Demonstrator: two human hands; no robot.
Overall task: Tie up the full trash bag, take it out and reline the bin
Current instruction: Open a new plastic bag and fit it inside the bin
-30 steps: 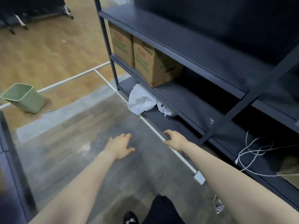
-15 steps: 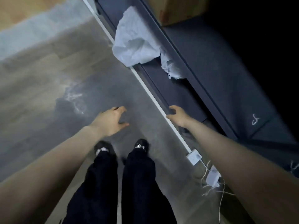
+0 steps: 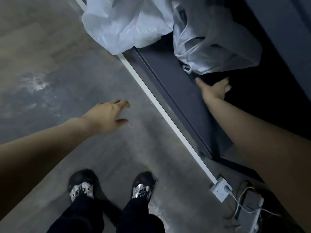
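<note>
Head cam, looking straight down. Counts: 2 hands, 2 white plastic bags, 2 shoes, 1 shelf, 1 floor trunking strip, 1 wall-type socket block, 1 grey power strip.

Left hand (image 3: 107, 116): over the grey floor (image 3: 50, 64) at about 8 o'clock from frame centre, fingers spread and relaxed, thumb out, holding nothing. Looks clear of the floor, can't confirm.

Right hand (image 3: 216, 89): at about 2 o'clock, reaching into the dark bottom shelf (image 3: 176, 91), fingers extended, nothing gripped. Fingertips just below the smaller bag's lower edge; contact can't be told, it's too dark there.

Bags: large crumpled white plastic bag (image 3: 127, 22) at 12 o'clock, hanging over the shelf's front edge onto the floor. Smaller white plastic bag (image 3: 217, 42) at 1 o'clock, on the shelf, knotted handle loop at its lower left corner. The two bags touch or overlap at the top. Can't tell which one is the trash bag or liner.

White trunking strip (image 3: 161, 111) runs diagonally from 11 to 5 o'clock along the shelf front, ending at the white socket block (image 3: 220, 190), one plug in it. Grey power strip (image 3: 250, 214) with white cables at 5 o'clock.

Shoes: left shoe (image 3: 81, 185) and right shoe (image 3: 143, 185) at 6 o'clock, black with silver tops, dark trousers above.
</note>
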